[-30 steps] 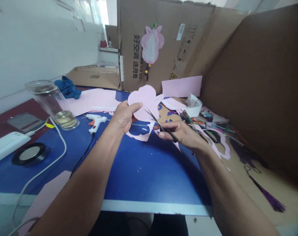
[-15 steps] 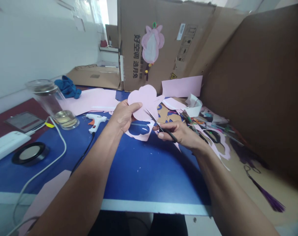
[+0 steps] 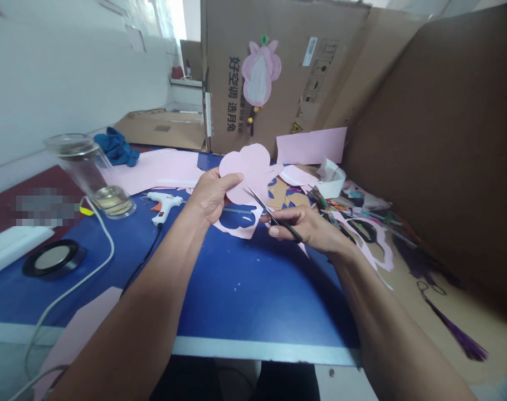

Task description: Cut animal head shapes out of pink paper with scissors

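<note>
My left hand pinches a pink paper cutout with rounded lobes, thumb on top, above the table. In my right hand is a pair of black-handled scissors. Their blades point up and left, with the tips against or just in front of the cutout's lower part; I cannot tell if they touch it. Beneath lies a pink paper scrap with a cut-out hole. A white glue gun rests left of my left hand.
A glass cup with liquid, a roll of black tape and a white cable are at left. Cardboard stands behind, bearing a pink paper ornament. Paper scraps, a purple tassel and more scissors lie at right.
The view has shifted very slightly. Both hands, the cutout and the scissors stay in nearly the same position.
</note>
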